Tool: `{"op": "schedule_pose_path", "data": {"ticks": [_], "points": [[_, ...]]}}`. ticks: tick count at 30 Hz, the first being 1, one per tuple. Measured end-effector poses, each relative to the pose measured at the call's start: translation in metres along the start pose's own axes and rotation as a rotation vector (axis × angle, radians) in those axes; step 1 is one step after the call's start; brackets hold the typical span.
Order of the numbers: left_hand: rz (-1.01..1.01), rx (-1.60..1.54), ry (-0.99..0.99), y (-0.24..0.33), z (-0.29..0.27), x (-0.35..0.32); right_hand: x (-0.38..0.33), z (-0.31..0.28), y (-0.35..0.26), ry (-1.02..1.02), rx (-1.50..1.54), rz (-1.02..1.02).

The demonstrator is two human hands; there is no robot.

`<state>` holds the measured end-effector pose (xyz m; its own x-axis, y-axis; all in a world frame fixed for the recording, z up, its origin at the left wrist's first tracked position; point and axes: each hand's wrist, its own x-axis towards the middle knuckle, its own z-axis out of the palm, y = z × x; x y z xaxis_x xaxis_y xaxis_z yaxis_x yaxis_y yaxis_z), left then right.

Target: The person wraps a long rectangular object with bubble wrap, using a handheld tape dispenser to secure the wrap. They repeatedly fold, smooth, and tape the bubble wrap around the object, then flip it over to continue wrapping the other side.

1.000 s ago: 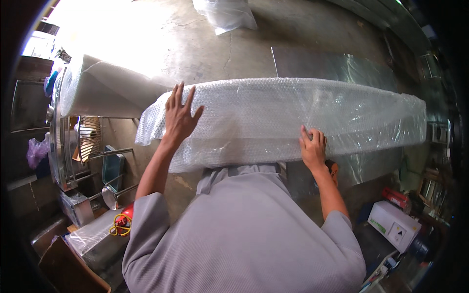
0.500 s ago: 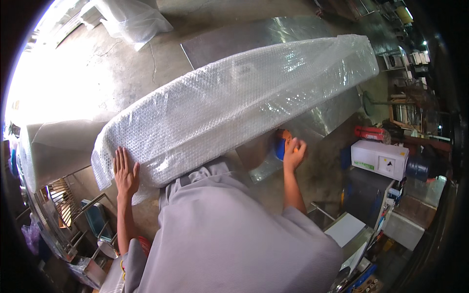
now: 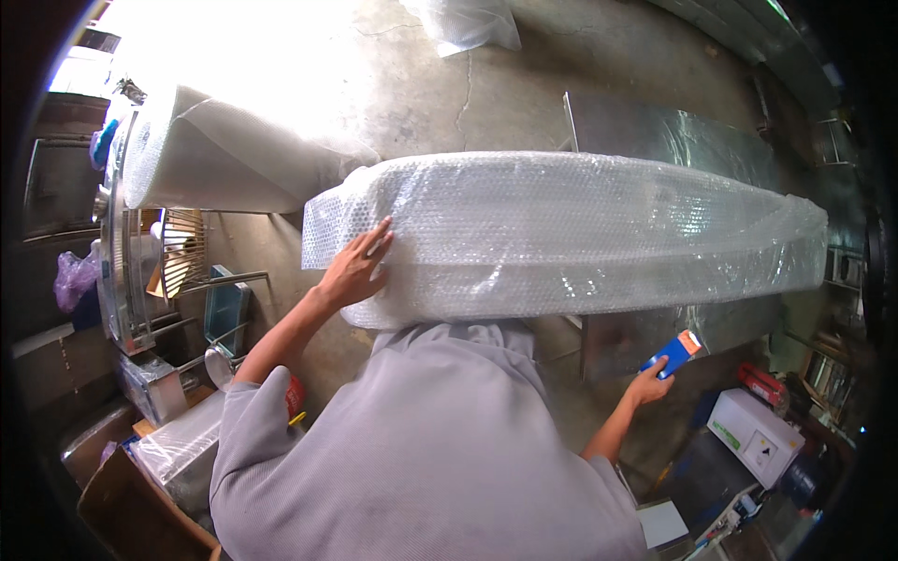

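A long, low object lies across in front of me, wrapped in clear bubble wrap (image 3: 561,234); what is inside cannot be made out. My left hand (image 3: 357,269) rests on the wrap near its left end, fingers stretched out. Off the near side of the bundle, toward the right, my right hand (image 3: 647,381) grips a blue hand tool with an orange end (image 3: 675,353). This tool is held apart from the wrap, and its exact kind is unclear.
A big roll of bubble wrap (image 3: 234,154) stands beyond the bundle's left end. Shiny sheet material (image 3: 645,138) lies under and behind it. To the right is a white box (image 3: 754,438); metal racks (image 3: 187,252) and a cardboard box (image 3: 131,505) are at left.
My view has turned and shifted left. My left hand has gone from the wrap's lower left edge onto its upper surface. My right hand, still gripping the tool, has swung out to the right.
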<state>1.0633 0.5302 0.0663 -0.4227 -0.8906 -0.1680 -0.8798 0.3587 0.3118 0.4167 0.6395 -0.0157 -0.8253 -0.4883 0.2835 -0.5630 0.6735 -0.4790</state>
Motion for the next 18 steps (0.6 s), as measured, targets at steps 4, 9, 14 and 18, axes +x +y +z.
{"op": "schedule_pose_path", "data": {"ticks": [4,9,14,18], "points": [[0.092,0.011,0.109,-0.017,0.020,-0.005,-0.043,-0.039,-0.115,-0.033,0.445,-0.028],[0.224,-0.004,0.298,-0.035,0.046,-0.010,-0.130,-0.053,-0.281,-0.592,0.879,-0.065],[0.251,-0.160,0.327,-0.039,0.055,-0.016,-0.207,-0.041,-0.400,-1.207,0.871,0.026],[0.255,-0.141,0.271,-0.042,0.055,-0.019,-0.238,-0.017,-0.452,-1.266,0.694,-0.014]]}}
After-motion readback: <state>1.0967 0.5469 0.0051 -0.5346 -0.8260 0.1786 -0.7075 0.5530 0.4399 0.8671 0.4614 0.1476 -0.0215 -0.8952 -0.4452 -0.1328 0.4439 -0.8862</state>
